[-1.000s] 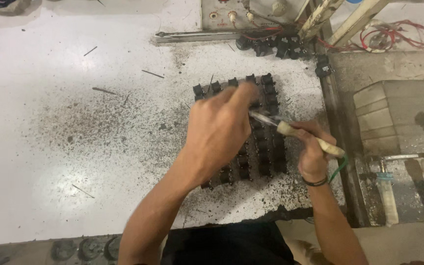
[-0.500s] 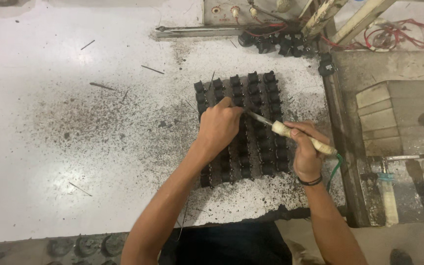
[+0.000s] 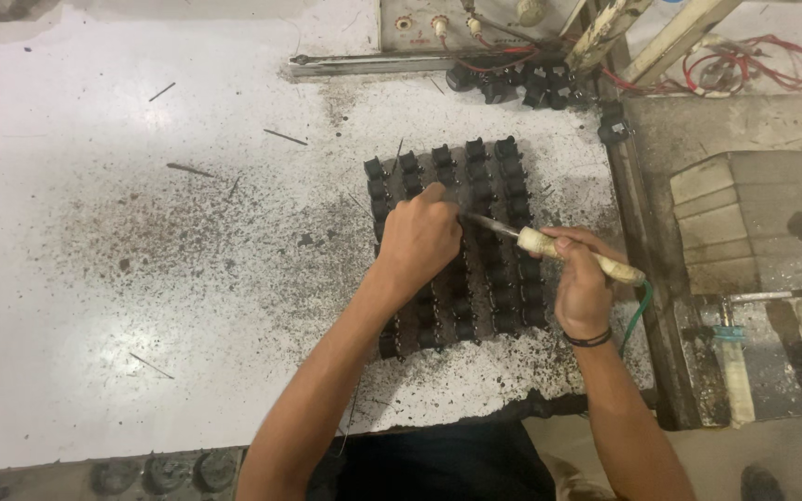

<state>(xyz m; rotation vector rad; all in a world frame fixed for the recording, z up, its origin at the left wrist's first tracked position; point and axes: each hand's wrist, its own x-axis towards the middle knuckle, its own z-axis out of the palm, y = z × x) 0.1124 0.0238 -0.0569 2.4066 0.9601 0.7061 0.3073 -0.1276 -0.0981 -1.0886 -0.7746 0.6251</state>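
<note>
Left hand (image 3: 424, 237), head view: closed, fingers curled down onto the middle of a block of small black parts (image 3: 475, 269) set in rows near the table's (image 3: 141, 278) right edge; what it pinches is hidden. Right hand (image 3: 582, 288) grips the pale handle of a soldering iron (image 3: 549, 249), its metal tip angled left to meet the left fingertips over the block. Step in hand, as judged: working one part in the upper-middle rows. Moving on calls for keeping the tip steady and shifting both hands together to the adjacent part. Loose black parts (image 3: 531, 88) lie at the far edge; dark debris speckles the white surface.
</note>
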